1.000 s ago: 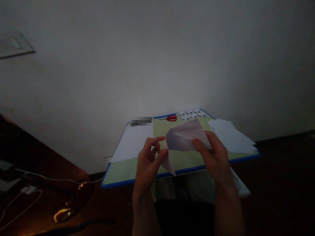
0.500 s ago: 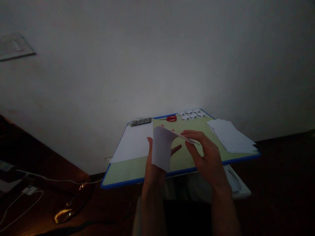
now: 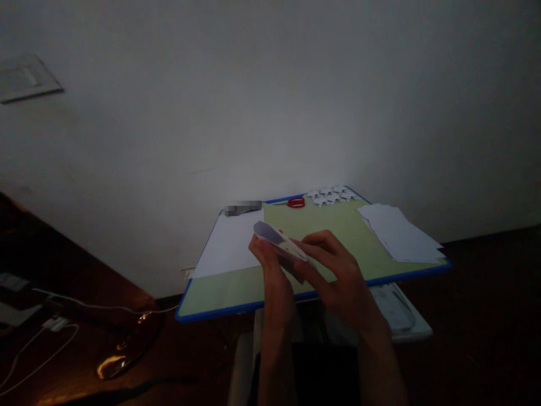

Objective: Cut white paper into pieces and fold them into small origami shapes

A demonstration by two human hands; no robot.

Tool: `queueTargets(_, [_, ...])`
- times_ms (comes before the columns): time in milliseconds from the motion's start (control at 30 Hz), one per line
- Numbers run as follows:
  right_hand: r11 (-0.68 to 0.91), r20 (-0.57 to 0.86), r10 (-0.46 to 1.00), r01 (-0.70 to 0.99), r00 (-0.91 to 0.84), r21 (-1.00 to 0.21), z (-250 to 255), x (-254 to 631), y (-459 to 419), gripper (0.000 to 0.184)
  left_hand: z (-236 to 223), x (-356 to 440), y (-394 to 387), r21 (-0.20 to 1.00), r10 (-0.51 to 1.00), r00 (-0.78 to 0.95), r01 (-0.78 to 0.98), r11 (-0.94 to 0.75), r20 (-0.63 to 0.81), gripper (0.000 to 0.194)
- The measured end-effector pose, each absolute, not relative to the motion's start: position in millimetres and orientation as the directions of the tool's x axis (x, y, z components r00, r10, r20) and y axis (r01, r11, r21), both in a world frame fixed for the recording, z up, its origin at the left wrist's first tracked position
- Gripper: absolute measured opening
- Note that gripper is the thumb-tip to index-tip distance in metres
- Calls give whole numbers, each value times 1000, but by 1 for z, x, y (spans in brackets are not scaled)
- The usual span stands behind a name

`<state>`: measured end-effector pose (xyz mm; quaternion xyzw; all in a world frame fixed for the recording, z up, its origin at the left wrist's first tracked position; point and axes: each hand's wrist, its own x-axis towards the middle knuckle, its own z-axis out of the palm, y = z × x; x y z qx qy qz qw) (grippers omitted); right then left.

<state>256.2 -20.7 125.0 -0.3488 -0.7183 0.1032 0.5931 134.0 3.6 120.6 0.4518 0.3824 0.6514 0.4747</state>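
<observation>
Above the near edge of the table, a white sheet of paper (image 3: 274, 234) is bent over on itself between my two hands, with a gap showing inside the bend. My left hand (image 3: 270, 259) is closed on its left side, the thumb against the paper. On the right side, my right hand (image 3: 333, 265) pinches the edge between thumb and fingers. Part of the sheet's lower half is hidden behind the fingers.
The green table (image 3: 224, 296) has a blue rim. On it lie a large white sheet (image 3: 228, 242), a dark phone-like object (image 3: 249, 207), red-handled scissors (image 3: 296, 202), several folded paper pieces (image 3: 332, 195) and a paper stack (image 3: 399, 234). A cable (image 3: 110, 309) runs at the left.
The paper has turned and been bent flatter, its two sides now closer together. My left hand has closed round it, and my right hand has moved left and slightly down.
</observation>
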Motion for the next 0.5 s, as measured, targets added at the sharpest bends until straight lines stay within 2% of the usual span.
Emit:
queueTargets(67, [713, 784, 621, 394, 30, -580, 127, 258, -20, 14, 126, 129, 0, 938, 948, -153, -163, -304, 281, 63])
queueTargets(167, [681, 771, 619, 387, 149, -622, 129, 261, -21, 21, 134, 122, -6, 927, 921, -118, -6, -375, 372, 46])
queueTargets(300, [664, 736, 643, 325, 209, -673, 127, 264, -21, 12, 137, 118, -10, 896, 901, -40, -90, -434, 432, 46])
queueTargets(433, [606, 655, 668, 253, 353, -754, 119, 265, -17, 27, 134, 117, -9, 893, 902, 20, -158, -422, 430, 59])
queueTargets(500, [596, 642, 659, 248, 391, -764, 117, 265, -16, 26, 134, 117, -7, 901, 909, 0, -134, -413, 417, 59])
